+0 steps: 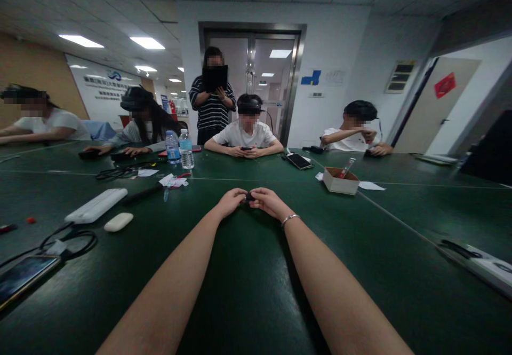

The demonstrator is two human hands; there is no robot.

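Note:
Both my arms stretch forward over the dark green table (244,269). Between my fingertips is a small black object (249,196), too small to name for sure. My left hand (232,202) pinches its left end with thumb and fingers. From the other side, my right hand (269,202), with a silver bracelet (289,219) at the wrist, is closed on its right end. The two hands nearly meet just above the tabletop, and much of the object is hidden by the fingers.
Left of my arms are a white power bank (96,205), a white rounded case (119,222), a cabled phone (28,277) and two water bottles (186,149). A small box (341,181) and another phone (299,161) lie ahead right. Several people sit around; one person (213,96) stands.

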